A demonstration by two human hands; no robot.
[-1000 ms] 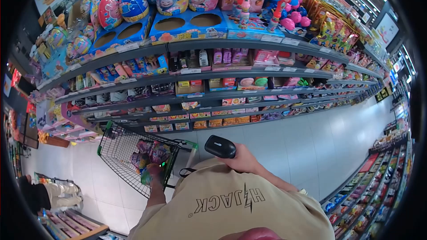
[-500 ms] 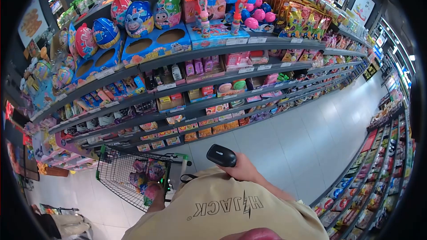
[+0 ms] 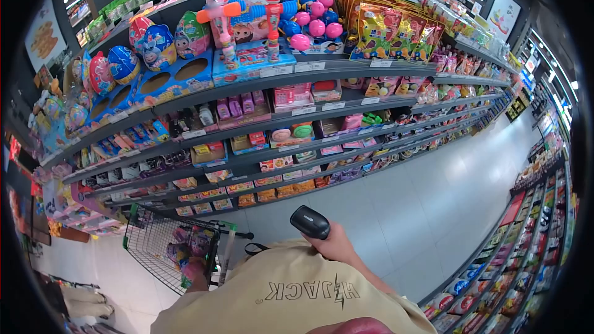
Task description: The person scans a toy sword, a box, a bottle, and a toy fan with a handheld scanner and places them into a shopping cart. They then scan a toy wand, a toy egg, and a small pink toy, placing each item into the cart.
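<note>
R hand (image 3: 337, 248) raised, gripping scanner (image 3: 310, 222); L hand (image 3: 193, 269) on cart (image 3: 154, 247)

Supermarket aisle, stocked toy shelves (image 3: 247, 80), wire shopping trolley (image 3: 164, 250)

Toy-filled shelves (image 3: 260, 111) line the aisle (pale tiled floor (image 3: 421, 210)).

Long grey shelves (image 3: 266, 108) run from nine toward two o'clock, carrying toy eggs (image 3: 158, 46), pink balls (image 3: 318, 25) and snack bags (image 3: 383, 31). A shopping cart (image 3: 154, 244) stands on the pale tiled floor (image 3: 408, 210).
</note>
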